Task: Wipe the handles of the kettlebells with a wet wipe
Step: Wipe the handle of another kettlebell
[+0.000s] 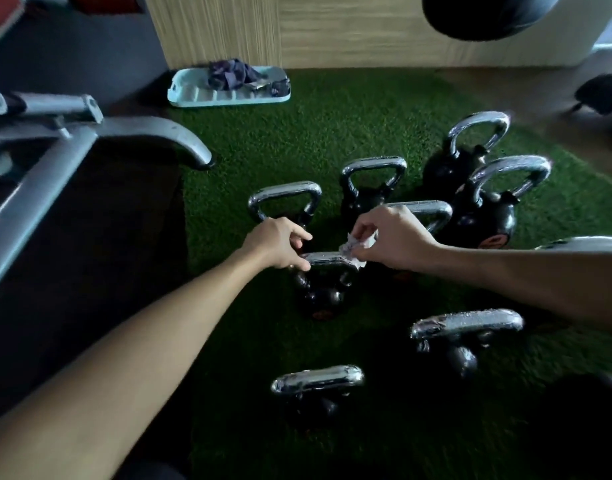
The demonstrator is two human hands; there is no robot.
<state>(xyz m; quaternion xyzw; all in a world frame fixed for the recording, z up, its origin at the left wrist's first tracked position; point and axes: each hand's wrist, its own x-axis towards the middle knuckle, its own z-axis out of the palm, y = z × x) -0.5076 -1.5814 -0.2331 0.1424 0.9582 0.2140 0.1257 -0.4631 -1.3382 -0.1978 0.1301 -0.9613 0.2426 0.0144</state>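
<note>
Left hand gripping handle end, right hand pinching wet wipe opposite, kettlebells close behind

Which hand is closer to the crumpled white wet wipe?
Right. The right hand pinches the crumpled white wet wipe on the shiny kettlebell handle; the left hand holds that handle's other end.

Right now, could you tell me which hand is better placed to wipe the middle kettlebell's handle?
The right hand: it pinches the wet wipe at the right end of the handle, while the left hand grips the left end and holds no wipe.
</note>
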